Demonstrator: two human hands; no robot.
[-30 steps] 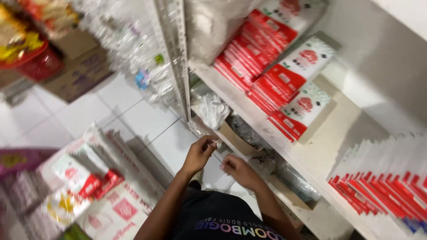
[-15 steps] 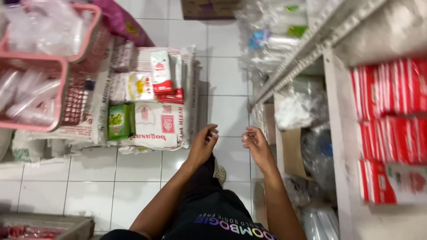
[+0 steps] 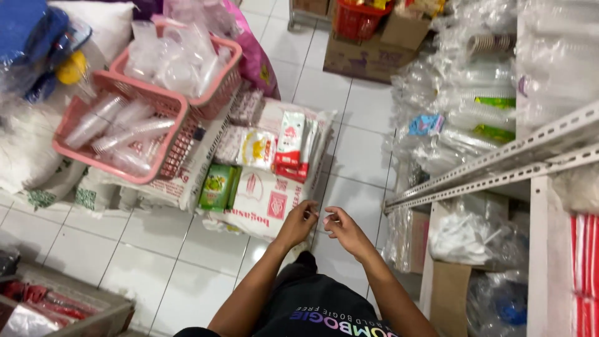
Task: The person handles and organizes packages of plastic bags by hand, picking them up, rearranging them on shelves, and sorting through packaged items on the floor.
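While your left hand (image 3: 298, 223) and right hand (image 3: 345, 232) pinch something too small to identify, white flour sacks (image 3: 262, 203) lie just left; bare tiled floor (image 3: 355, 143) runs far.

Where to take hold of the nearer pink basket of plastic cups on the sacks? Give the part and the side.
Take the pink basket by its long near rim and the opposite far rim, one hand on each, coming from above. It sits tilted on the white sacks and is open-topped, full of loose clear cups, so a two-sided grip probably keeps it level.
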